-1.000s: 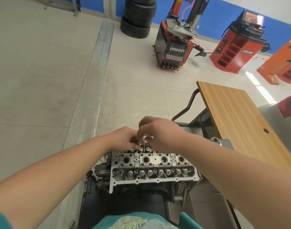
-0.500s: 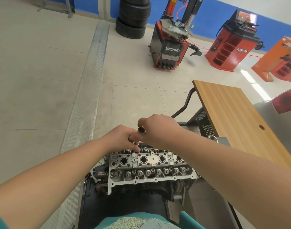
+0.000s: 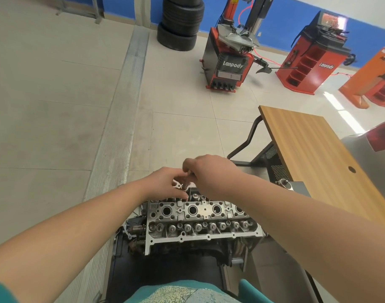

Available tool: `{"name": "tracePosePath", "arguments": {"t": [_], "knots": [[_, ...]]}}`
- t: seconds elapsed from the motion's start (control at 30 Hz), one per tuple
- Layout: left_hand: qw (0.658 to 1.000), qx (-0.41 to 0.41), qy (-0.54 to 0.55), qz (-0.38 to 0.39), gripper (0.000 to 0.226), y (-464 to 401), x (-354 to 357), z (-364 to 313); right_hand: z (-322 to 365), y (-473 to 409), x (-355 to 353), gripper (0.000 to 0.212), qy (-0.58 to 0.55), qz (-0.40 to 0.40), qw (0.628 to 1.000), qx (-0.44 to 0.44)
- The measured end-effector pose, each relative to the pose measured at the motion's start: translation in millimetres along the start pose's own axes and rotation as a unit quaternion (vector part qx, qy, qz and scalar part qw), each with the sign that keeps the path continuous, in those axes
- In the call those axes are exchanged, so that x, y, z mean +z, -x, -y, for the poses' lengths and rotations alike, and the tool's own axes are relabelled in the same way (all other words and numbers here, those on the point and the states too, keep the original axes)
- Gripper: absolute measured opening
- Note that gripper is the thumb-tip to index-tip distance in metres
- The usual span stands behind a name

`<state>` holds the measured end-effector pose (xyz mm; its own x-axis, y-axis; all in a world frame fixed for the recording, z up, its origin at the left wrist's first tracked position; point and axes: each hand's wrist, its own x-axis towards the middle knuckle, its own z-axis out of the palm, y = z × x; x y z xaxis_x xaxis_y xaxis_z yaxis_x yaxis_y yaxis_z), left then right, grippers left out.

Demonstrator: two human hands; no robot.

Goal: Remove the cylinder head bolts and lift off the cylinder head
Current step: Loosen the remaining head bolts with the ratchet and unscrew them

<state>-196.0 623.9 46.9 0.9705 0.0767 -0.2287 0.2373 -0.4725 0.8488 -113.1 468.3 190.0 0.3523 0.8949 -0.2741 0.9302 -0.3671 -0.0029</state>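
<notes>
Cylinder head far edge: both hands meet.

Auto workshop: stacked tyres, tyre changer, wheel balancer, tiled floor

**Hands at far edge of cylinder head**

The cylinder head sits on the engine block, four plug wells facing up. Both hands meet over its far edge. The right hand pinches a small metal part; the left hand touches it from beside. A wooden table stands right.
</notes>
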Motion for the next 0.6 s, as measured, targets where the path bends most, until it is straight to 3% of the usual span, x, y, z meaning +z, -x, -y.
{"name": "tracePosePath", "arguments": {"t": [0.07,0.13,0.23,0.3,0.37,0.43,0.5,0.6], "knots": [[1.0,0.001,-0.005,0.007,0.039,0.0,-0.4,1.6,-5.5,5.2,-3.6,0.03,-0.045,0.01,0.996,-0.071],[1.0,-0.003,-0.024,-0.014,0.027,-1.9,0.3,0.5,-4.4,8.6,-8.9,0.024,-0.073,-0.003,0.992,-0.102],[0.998,0.003,-0.052,-0.032,0.031,-6.2,2.9,-3.2,2.6,1.3,-5.3,0.038,-0.021,-0.035,0.999,-0.013],[0.999,0.006,-0.041,-0.029,0.038,-5.7,4.2,-4.2,4.8,-1.8,-2.9,0.031,0.015,-0.037,0.999,0.021],[1.0,-0.001,-0.013,-0.006,0.045,-2.6,3.9,-3.5,1.8,0.9,-3.3,0.022,-0.001,-0.026,1.0,-0.016],[1.0,0.001,-0.009,0.018,0.051,-1.0,2.7,-0.8,-4.1,6.0,-7.8,0.042,-0.031,-0.009,0.997,-0.07],[0.999,0.003,-0.042,0.015,0.042,-2.4,1.4,-0.7,-2.6,7.7,-10.4,0.038,-0.058,-0.012,0.995,-0.084],[0.998,0.015,-0.066,-0.004,0.028,-5.0,1.6,-3.2,2.1,0.8,-5.6,0.04,-0.002,-0.008,1.0,0.013]]}}
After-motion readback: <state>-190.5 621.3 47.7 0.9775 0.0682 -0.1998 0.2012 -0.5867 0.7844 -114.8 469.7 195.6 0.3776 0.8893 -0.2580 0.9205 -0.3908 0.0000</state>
